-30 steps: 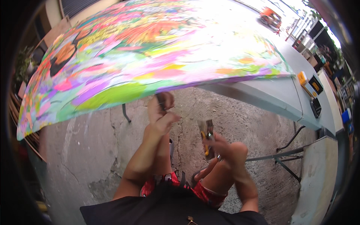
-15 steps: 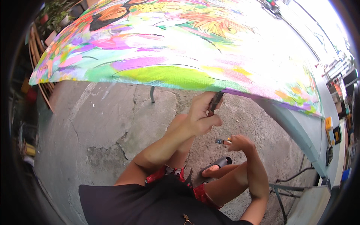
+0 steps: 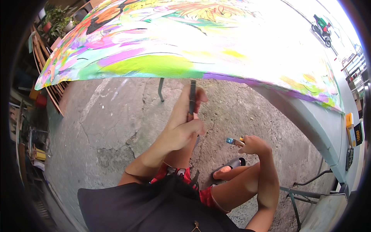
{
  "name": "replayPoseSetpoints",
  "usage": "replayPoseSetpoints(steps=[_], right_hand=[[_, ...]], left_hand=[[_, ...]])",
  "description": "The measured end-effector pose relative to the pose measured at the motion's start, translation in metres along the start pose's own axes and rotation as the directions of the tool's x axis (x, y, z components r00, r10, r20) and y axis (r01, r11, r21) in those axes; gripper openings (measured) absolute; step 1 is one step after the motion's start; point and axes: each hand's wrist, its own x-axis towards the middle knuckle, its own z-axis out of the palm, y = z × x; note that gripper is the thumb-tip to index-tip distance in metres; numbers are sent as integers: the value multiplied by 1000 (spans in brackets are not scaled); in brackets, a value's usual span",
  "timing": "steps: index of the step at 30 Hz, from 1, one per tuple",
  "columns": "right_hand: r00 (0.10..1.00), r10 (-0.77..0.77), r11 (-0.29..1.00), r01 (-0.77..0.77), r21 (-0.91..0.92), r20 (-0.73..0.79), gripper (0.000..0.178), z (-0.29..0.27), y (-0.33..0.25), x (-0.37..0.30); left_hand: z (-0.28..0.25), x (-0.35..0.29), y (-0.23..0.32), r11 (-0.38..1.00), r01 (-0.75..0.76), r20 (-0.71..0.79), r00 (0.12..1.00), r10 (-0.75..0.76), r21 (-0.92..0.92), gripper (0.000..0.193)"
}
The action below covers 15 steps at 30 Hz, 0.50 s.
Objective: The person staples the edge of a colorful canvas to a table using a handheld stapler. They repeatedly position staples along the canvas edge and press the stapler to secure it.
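My left hand (image 3: 184, 125) is closed round a dark, narrow metal tool (image 3: 192, 92), seen edge-on and pointing away from me. Its tip is just below the near edge of a brightly painted canvas (image 3: 150, 65), which bears green, purple, pink and orange strokes. Lower and to the right, my right hand (image 3: 256, 145) grips a small tool (image 3: 234, 141) with a blue and silver end and a bit of yellow beside the fingers. That tool's kind is hard to make out, and it touches nothing but the hand.
The canvas overhangs a pale grey table (image 3: 309, 123). Yellow and black boxes (image 3: 351, 127) stand at its right end. Stacked wooden strips (image 3: 40, 54) and a potted plant (image 3: 58, 23) are at the far left. A motorcycle (image 3: 321, 31) is at the upper right. Cracked concrete floor (image 3: 108, 127) lies below.
My left hand has drawn back from the canvas edge, left and toward me, with the dark tool. The right hand shifts slightly right. The view has turned a little.
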Motion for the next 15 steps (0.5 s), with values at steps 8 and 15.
replayPoseSetpoints(steps=[8, 15], right_hand=[[995, -92, 995, 93, 45, -34, 44, -4, -10, -10], [985, -94, 992, 105, 69, -147, 32, 8, -9, -2]], left_hand=[[-12, -13, 4, 967, -191, -286, 948, 137, -170, 34], [-104, -21, 33, 758, -510, -577, 500, 646, 407, 15]])
